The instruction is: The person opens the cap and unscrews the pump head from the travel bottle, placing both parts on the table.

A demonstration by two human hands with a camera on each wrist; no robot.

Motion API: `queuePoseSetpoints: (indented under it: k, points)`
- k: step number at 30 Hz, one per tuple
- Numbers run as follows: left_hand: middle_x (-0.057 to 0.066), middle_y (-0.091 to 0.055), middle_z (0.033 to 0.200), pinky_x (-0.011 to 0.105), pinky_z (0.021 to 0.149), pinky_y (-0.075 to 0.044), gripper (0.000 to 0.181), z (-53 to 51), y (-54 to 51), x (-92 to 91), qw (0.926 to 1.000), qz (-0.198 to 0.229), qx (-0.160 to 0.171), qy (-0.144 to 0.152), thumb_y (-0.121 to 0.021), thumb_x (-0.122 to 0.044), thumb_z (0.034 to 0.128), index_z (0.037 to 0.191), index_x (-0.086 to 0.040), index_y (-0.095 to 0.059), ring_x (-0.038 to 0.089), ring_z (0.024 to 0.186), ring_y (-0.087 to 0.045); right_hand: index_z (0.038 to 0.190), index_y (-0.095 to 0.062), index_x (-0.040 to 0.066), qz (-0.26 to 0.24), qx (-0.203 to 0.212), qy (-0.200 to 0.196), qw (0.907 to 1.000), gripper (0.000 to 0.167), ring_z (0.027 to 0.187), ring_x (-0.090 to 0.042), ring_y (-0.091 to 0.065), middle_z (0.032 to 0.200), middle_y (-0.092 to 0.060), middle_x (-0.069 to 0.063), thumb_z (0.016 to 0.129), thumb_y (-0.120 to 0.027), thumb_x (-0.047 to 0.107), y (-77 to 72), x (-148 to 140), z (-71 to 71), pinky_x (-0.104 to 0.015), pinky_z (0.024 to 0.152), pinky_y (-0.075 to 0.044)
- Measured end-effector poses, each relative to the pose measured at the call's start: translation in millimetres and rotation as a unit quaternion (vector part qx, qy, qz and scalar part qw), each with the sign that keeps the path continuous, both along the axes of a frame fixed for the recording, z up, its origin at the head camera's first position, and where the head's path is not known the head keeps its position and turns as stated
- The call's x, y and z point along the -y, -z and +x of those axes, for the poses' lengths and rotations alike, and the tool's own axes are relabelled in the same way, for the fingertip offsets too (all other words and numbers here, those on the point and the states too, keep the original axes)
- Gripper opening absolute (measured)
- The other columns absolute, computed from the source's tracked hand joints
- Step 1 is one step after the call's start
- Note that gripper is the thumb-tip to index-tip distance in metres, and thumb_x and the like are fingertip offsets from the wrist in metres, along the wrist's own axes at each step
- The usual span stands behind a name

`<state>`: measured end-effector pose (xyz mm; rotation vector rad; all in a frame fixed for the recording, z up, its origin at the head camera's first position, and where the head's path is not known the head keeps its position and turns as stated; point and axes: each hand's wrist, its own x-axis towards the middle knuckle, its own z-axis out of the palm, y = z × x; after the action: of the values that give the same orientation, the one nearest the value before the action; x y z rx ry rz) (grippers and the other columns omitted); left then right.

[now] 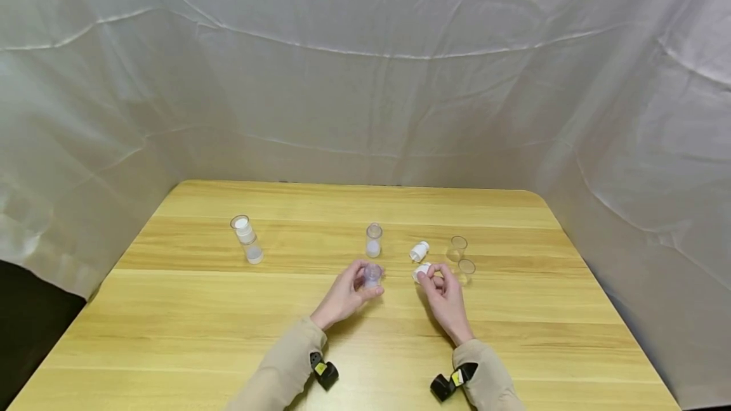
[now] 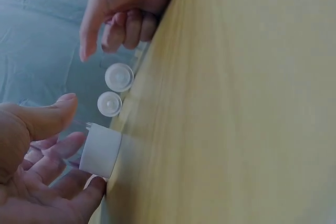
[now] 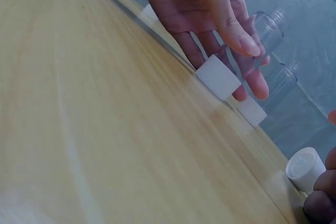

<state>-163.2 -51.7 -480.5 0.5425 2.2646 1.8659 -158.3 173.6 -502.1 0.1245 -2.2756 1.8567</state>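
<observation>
My left hand [image 1: 349, 293] curls round a small clear bottle [image 1: 372, 275] with a white base, which stands on the table. Its thumb lies along the near side, with the fingers behind, as the right wrist view [image 3: 218, 77] also shows on the bottle's white base. My right hand [image 1: 444, 293] is beside a small white cap [image 1: 421, 272] lying on the table. In the left wrist view a gap shows between that hand [image 2: 128, 3] and the nearer-standing cap [image 2: 119, 77]; its lower fingers are bent. Whether a fingertip touches the cap is hard to see.
A second clear bottle [image 1: 374, 241] with a white base stands behind the held one. Another white cap [image 1: 419, 251] lies behind the first. Two clear cups [image 1: 457, 248] stand right of the caps. Far left is a tall clear bottle with white parts [image 1: 247, 238]. Pale cloth [image 1: 365, 100] encloses the table.
</observation>
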Motion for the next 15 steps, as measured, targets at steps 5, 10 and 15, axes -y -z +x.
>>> queuePoseSetpoints:
  k: [5, 10, 15]
  points:
    - [0.024, -0.065, 0.128, 0.055, 0.111, -0.045, 0.042, -8.1, -3.9, -0.4, 0.9976, -0.051, -0.023, -0.04, -0.075, -0.009, 0.0876, 0.124, 0.003, -0.059, 0.043, 0.123, -0.06, 0.094, -0.049, -0.002, -0.001, 0.001, -0.001, 1.0, 0.015, 0.046, 0.004, -0.027, 0.054, -0.031, 0.012, 0.099, -0.06, 0.007, -0.3, -0.2, -0.1, -0.013, 0.043, -0.02]
    - [0.019, -0.068, 0.114, 0.051, 0.099, -0.054, 0.043, -16.2, -6.2, -2.5, 0.9906, -0.091, -0.057, -0.085, -0.081, -0.011, 0.0821, 0.119, 0.002, -0.065, 0.034, 0.106, -0.064, 0.093, -0.05, -0.001, -0.002, -0.004, -0.001, 1.0, 0.013, 0.046, 0.004, -0.027, 0.053, -0.032, 0.012, 0.098, -0.061, 0.006, -1.5, 0.4, 0.0, -0.014, 0.043, -0.02]
    - [0.019, -0.07, 0.113, 0.05, 0.097, -0.054, 0.05, -21.6, -8.0, -5.0, 0.9866, -0.087, -0.054, -0.127, -0.084, -0.011, 0.078, 0.122, 0.002, -0.064, 0.034, 0.106, -0.065, 0.094, -0.051, -0.001, -0.002, 0.0, 0.001, 1.0, 0.014, 0.046, 0.003, -0.028, 0.053, -0.033, 0.012, 0.098, -0.061, 0.007, -2.3, 0.9, 0.3, -0.014, 0.043, -0.021]
